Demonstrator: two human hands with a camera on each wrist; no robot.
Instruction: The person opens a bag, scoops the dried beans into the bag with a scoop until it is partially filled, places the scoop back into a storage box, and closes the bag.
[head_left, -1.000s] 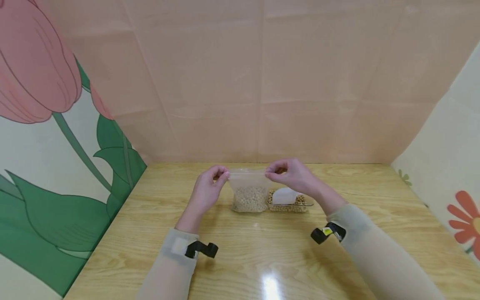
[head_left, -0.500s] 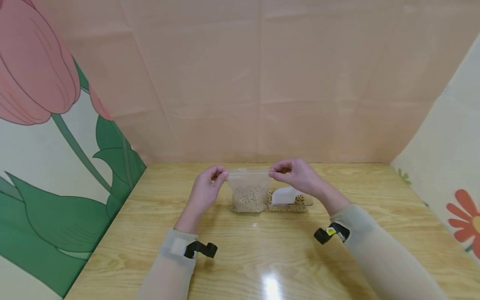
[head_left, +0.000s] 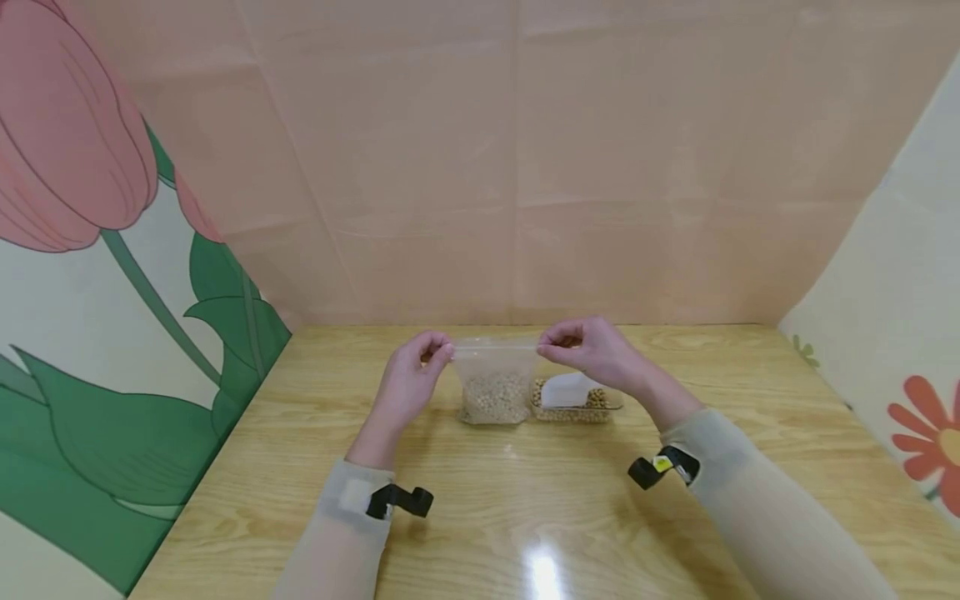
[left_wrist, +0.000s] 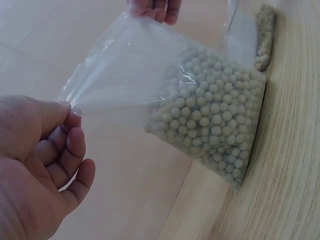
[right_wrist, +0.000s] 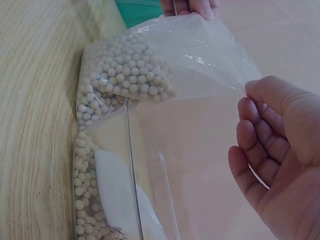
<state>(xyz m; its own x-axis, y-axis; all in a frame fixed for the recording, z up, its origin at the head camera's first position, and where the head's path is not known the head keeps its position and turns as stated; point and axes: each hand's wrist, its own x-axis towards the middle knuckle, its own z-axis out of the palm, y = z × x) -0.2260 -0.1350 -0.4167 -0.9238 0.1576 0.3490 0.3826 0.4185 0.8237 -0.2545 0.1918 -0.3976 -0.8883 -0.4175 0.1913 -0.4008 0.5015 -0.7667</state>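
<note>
A clear zip bag (head_left: 495,367) stands on the wooden table, its lower half filled with small round beige beads (left_wrist: 210,105). My left hand (head_left: 408,375) pinches the bag's top left corner between thumb and forefinger. At the top right corner, my right hand (head_left: 592,350) pinches the bag the same way. The top edge is stretched straight between both hands. Right beside the bag, under my right hand, sits a clear plastic box (head_left: 573,414) holding more beads. A white scoop-like piece (right_wrist: 112,192) lies in that box.
The wooden table (head_left: 480,508) reaches back to a pinkish cloth backdrop (head_left: 510,167). Flower-patterned panels stand at the left (head_left: 112,375) and right (head_left: 885,333). Black camera mounts sit on both wrists.
My right hand has shifted slightly right, and my left slightly left, along the bag's top edge. Both still pinch the corners; the bag and box keep their places.
</note>
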